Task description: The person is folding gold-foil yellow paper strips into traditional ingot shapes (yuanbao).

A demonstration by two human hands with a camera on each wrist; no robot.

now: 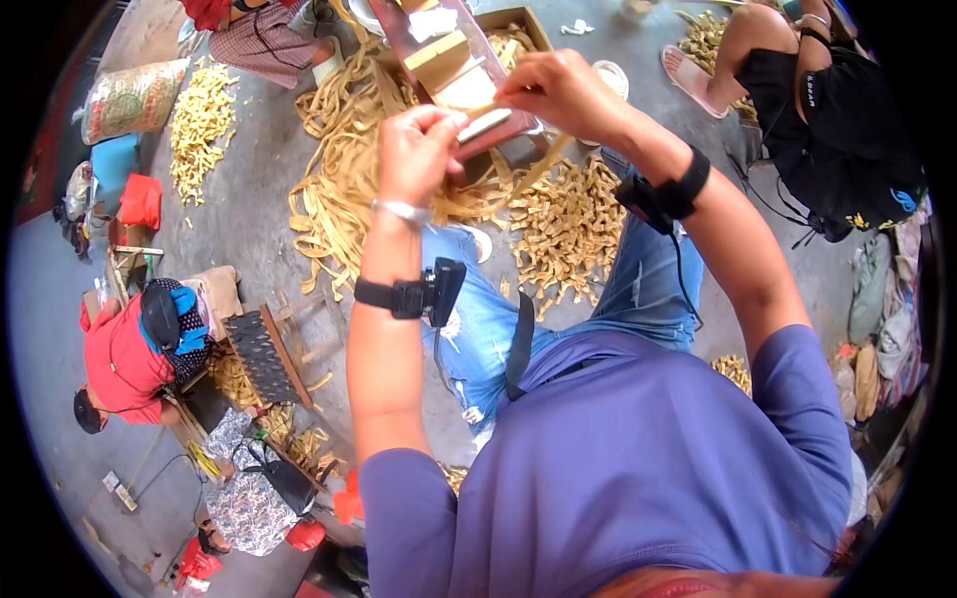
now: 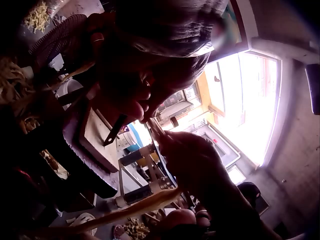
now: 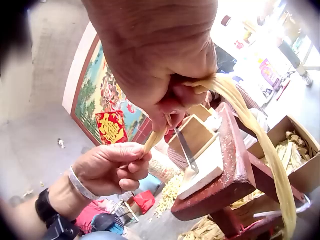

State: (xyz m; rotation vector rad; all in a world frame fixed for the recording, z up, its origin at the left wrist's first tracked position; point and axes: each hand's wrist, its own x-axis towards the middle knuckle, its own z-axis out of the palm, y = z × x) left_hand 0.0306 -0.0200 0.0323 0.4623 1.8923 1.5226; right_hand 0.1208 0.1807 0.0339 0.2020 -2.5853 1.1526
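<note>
At twelve o'clock, by the red desk [image 3: 237, 162], left hand [image 3: 117, 167] and right hand [image 3: 160, 65] both pinch a yellow strip [image 3: 269, 150], probably light and limp, best gripped between fingertips and thumb.

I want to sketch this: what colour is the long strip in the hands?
The strip is pale golden yellow, clearest in the right wrist view.
</note>
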